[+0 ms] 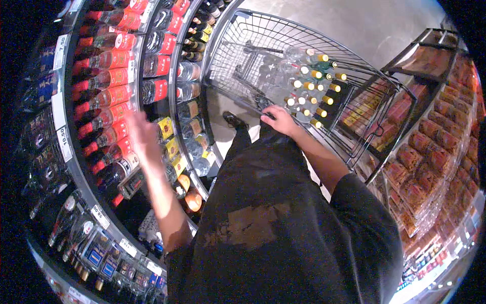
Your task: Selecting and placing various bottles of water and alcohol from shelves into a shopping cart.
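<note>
My left hand (144,137) is raised in front of the shelf on the left, blurred, its fingers stretched out and nothing visible in them. Right behind it lie rows of dark bottles with red labels (112,81); whether it touches one I cannot tell. My right hand (281,121) rests with curled fingers on the near rim of a wire shopping cart (293,28). Inside the cart stand several clear bottles with pale yellow caps (309,86), packed close together. A few green bottles (324,66) are among them at the far side.
Curved shelf tiers with price strips (61,121) fill the left side. Lower down are clear bottles with blue labels (101,256). To the right, stacked clear-wrapped brown packs (422,152) stand near a dark wooden rack (430,50). My shoe (234,120) is beside the cart.
</note>
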A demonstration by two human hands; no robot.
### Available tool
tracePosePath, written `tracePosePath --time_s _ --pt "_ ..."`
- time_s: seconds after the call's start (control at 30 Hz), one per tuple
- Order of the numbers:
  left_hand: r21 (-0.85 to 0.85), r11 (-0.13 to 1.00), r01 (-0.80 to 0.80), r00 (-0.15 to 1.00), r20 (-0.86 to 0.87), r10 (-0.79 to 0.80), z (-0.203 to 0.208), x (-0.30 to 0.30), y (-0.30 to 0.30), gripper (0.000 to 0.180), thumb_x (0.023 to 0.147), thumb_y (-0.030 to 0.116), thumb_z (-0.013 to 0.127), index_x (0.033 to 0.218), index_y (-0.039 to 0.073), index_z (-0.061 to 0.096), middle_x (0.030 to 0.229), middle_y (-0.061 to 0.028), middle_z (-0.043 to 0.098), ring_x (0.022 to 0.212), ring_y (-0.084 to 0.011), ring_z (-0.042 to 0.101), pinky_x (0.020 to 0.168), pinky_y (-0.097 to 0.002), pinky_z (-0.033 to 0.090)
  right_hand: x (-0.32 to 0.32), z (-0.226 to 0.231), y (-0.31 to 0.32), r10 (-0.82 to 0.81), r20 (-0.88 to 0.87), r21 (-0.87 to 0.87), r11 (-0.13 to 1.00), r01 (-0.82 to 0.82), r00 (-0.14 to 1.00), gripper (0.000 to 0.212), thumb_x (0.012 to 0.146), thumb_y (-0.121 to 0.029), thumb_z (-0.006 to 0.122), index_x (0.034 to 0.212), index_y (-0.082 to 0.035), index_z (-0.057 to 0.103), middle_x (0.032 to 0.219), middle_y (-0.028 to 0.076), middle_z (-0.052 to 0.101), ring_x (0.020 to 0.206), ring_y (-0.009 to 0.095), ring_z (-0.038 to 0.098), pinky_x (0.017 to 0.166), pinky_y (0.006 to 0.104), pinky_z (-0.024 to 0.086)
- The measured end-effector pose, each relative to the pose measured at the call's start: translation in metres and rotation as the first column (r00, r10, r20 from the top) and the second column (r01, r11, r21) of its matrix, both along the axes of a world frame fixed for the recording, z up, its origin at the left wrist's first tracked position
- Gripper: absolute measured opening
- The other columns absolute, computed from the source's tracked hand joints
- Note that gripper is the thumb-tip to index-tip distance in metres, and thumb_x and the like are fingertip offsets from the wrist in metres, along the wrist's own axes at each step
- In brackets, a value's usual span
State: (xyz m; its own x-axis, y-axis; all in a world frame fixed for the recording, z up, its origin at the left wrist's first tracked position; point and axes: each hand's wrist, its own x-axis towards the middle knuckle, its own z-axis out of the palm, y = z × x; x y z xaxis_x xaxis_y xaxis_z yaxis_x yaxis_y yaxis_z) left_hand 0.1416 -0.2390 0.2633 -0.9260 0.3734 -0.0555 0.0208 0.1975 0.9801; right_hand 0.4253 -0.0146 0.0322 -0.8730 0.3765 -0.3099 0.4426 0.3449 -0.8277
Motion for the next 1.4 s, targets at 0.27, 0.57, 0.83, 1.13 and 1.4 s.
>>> tracePosePath --time_s 0.27,0.57,0.83,1.13,1.4 --pt "-0.065 0.912 0.404 0.793 0.522 -0.315 -0.106 0.096 0.054 0.054 0.090 0.012 0.055 0.138 -0.001 0.035 0.134 -0.0144 0.048 0.120 -0.0203 0.048 0.100 -0.0310 0.037 0.048 -0.016 0.030 -0.343 0.065 0.018 0.939 0.342 0.937 0.020 0.085 -0.016 0.062 0.100 -0.004 0.061 0.096 0.013 0.064 0.086 0.025 0.063 0.074 0.0339 0.049" --pt "-0.283 0.590 0.756 0.602 0.654 -0.458 -0.134 0.111 0.073 0.053 0.090 0.018 0.056 0.136 0.000 0.040 0.123 -0.0095 0.058 0.108 -0.0151 0.055 0.091 -0.0263 0.041 0.048 -0.034 0.052 -0.476 0.039 0.025 0.880 0.475 0.879 0.023 0.087 -0.018 0.059 0.104 -0.003 0.059 0.086 0.013 0.063 0.076 0.019 0.062 0.072 0.0306 0.049" --pt "-0.222 0.632 0.742 0.491 0.823 -0.287 -0.143 0.108 0.063 0.054 0.089 0.027 0.056 0.134 -0.001 0.043 0.113 -0.0074 0.062 0.098 -0.0130 0.058 0.083 -0.0264 0.045 0.055 -0.067 0.069 -0.447 0.124 -0.045 0.889 0.455 0.886 0.021 0.086 -0.010 0.057 0.105 -0.003 0.057 0.084 0.006 0.062 0.075 0.013 0.059 0.072 0.0276 0.048" --pt "-0.242 0.667 0.705 0.495 0.841 -0.218 -0.181 0.102 0.016 0.050 0.088 0.024 0.056 0.132 0.001 0.046 0.109 -0.0085 0.063 0.095 -0.0147 0.060 0.080 -0.0269 0.047 0.041 -0.056 0.065 -0.382 0.241 0.155 0.923 0.354 0.892 0.034 0.080 -0.019 0.062 0.110 -0.006 0.054 0.093 0.012 0.062 0.085 0.026 0.063 0.077 0.0371 0.051" --pt "-0.457 0.468 0.756 0.636 0.683 -0.360 -0.197 0.108 -0.011 0.047 0.086 0.025 0.056 0.125 -0.002 0.052 0.108 -0.0149 0.064 0.097 -0.0215 0.062 0.086 -0.0306 0.046 0.015 -0.040 0.058 -0.078 0.546 0.475 0.849 -0.231 0.834 0.040 0.074 -0.024 0.065 0.111 -0.012 0.055 0.117 0.009 0.052 0.112 0.028 0.048 0.096 0.0486 0.038"
